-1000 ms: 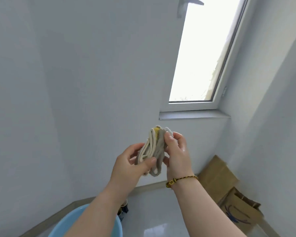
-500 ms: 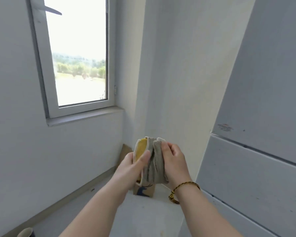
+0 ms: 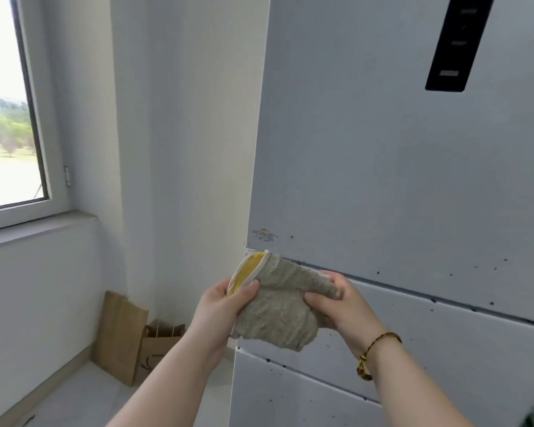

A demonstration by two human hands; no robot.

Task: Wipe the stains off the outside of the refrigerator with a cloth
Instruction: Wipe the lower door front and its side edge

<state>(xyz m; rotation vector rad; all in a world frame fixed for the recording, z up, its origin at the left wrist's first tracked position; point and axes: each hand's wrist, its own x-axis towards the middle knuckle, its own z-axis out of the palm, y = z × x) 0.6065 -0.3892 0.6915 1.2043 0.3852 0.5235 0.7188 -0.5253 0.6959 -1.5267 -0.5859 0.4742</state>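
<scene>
cloth (image 3: 278, 315) grey, yellow inside | refrigerator (image 3: 383, 167) pale grey, dark-speckled

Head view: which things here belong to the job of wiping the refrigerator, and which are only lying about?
For the job:
- cloth, gripped by the left hand and the right hand
- refrigerator
- dark specks on its doors

Lying about:
- flat paper bag leaning on the wall
- standing paper bag beside it
- window
</scene>
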